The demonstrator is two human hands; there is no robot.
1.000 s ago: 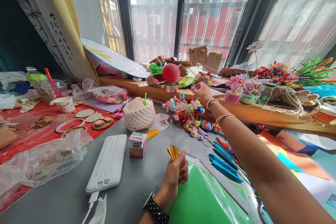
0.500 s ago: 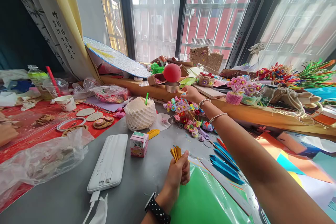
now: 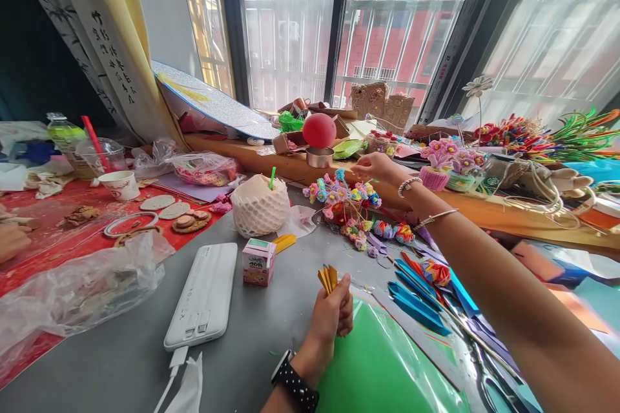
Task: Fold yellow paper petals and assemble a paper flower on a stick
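Note:
My left hand (image 3: 334,310) is closed around several folded strips of yellow paper (image 3: 328,277), held just above the near side of the table. Over the sill edge, my right hand (image 3: 378,169) hangs with loosely bent fingers and nothing visible between them. Just left of and below it stands a bunch of small crocheted flowers (image 3: 339,197), with a blue one at its top. Below my left hand lies a green plastic-covered sheet (image 3: 382,361). Blue folded paper strips (image 3: 419,306) rest to the right, near scissors (image 3: 484,374).
A white power bank (image 3: 203,297), a small pink carton (image 3: 258,262) and a netted coconut (image 3: 260,206) stand left of centre. A red ball (image 3: 319,131) sits on a metal ring on the sill. Pink crocheted flowers (image 3: 445,151) stand further right. Someone else's hand (image 3: 12,239) is at the left edge.
My right hand has moved right, away from the crocheted flowers, uncovering the blue flower; the arm's shift reveals multicoloured flowers and scissors. My left hand still holds the yellow paper strips.

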